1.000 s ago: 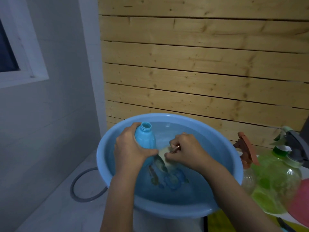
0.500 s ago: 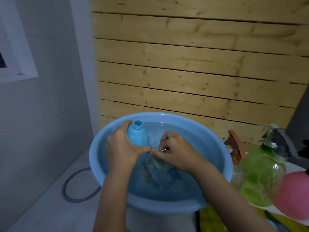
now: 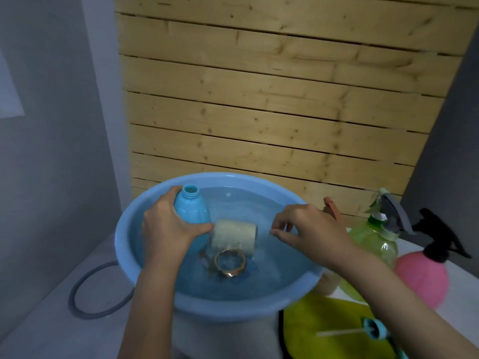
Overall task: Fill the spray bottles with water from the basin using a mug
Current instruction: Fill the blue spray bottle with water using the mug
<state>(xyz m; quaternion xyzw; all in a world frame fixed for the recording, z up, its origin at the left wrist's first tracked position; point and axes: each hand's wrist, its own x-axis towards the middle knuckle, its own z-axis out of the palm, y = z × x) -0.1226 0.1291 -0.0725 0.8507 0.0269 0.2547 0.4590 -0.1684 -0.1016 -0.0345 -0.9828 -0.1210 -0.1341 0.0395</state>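
Right hand point(image 3: 308, 229) now off mug point(image 3: 234, 235), hangs over right side of basin point(image 3: 220, 310); mug now lies on its side in water point(image 3: 259, 211), middle of basin. Right fingers point(image 3: 282, 235) loosely bent, hold nothing. Left hand point(image 3: 166, 229) wraps blue bottle point(image 3: 191, 213), nearly upright, bottom in water, left side of basin, top open. Gold ring point(image 3: 230, 274) below mug maybe handle; water blurs it. To do well: grab mug again, scoop full, keep bottle straight, pour slow into small mouth, spill back over basin.
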